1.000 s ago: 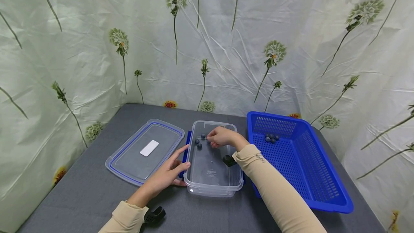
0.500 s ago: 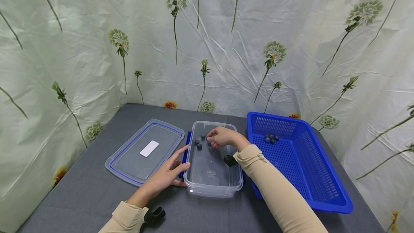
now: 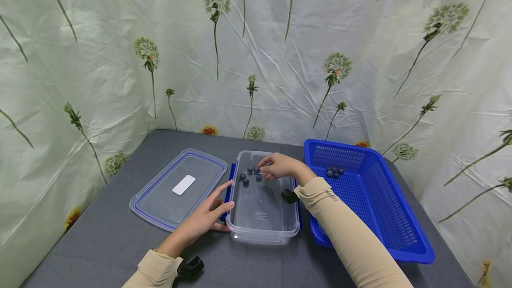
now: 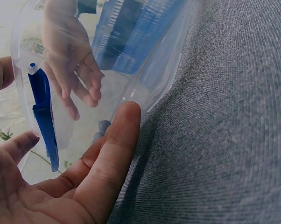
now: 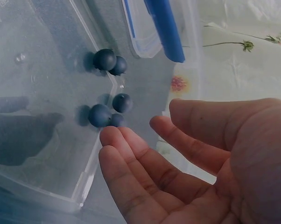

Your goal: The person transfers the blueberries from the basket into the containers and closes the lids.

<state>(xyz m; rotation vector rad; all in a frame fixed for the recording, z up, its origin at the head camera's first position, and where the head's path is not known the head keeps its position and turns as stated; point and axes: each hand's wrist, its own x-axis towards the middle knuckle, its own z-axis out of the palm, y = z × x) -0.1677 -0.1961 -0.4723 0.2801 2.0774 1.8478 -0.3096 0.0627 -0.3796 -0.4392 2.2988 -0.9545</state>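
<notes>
A clear plastic food container (image 3: 264, 237) stands on the table, with several blueberries (image 3: 246, 182) on its floor toward the far left. My right hand (image 3: 280, 166) is over the container's far part, its fingers loosely bent. In the right wrist view a gap shows between thumb and fingers with nothing held, and the fingertips (image 5: 111, 135) are right by the nearest blueberry (image 5: 99, 115). My left hand (image 3: 202, 217) rests against the container's left side, fingers spread and the thumb at the rim. A blue side latch (image 4: 42, 107) hangs beside those fingers in the left wrist view.
Left of the container lies its clear lid (image 3: 160, 206) with a blue seal and a white label (image 3: 184, 185). On the right stands a blue perforated basket (image 3: 412, 254) with several more blueberries (image 3: 335, 171) near its far left corner. A flower-printed sheet (image 3: 280, 79) hangs behind the table.
My right hand has let go of blueberries and drawn slightly right, so two that its fingers covered now show on the container floor. The left hand has stayed in place.
</notes>
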